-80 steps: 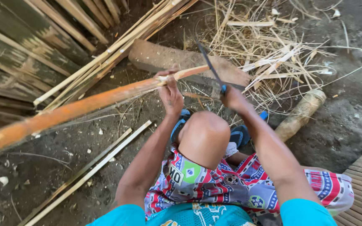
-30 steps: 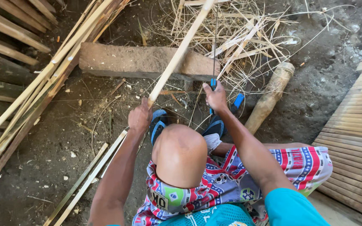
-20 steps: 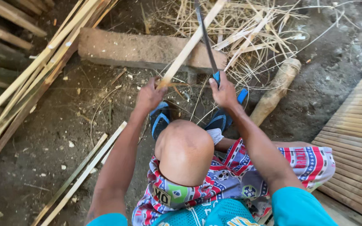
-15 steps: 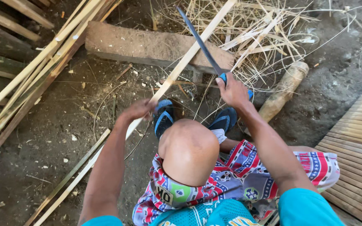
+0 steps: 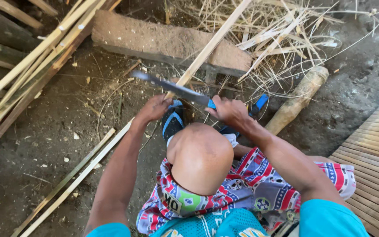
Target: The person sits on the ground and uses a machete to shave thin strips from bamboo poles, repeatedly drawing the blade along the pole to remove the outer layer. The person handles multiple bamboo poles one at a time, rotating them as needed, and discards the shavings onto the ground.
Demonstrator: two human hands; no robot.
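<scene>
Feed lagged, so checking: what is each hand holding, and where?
Right hand grips the knife by its blue handle; left hand holds the bamboo strip at its near end.

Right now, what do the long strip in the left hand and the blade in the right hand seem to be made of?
The long strip looks like split bamboo: pale, dry and matte, with straight fibres. The blade seems to be dull grey metal, dark and unpolished; its handle, mostly hidden in the right hand, shows some blue, perhaps plastic. The left hand grips the strip.
</scene>
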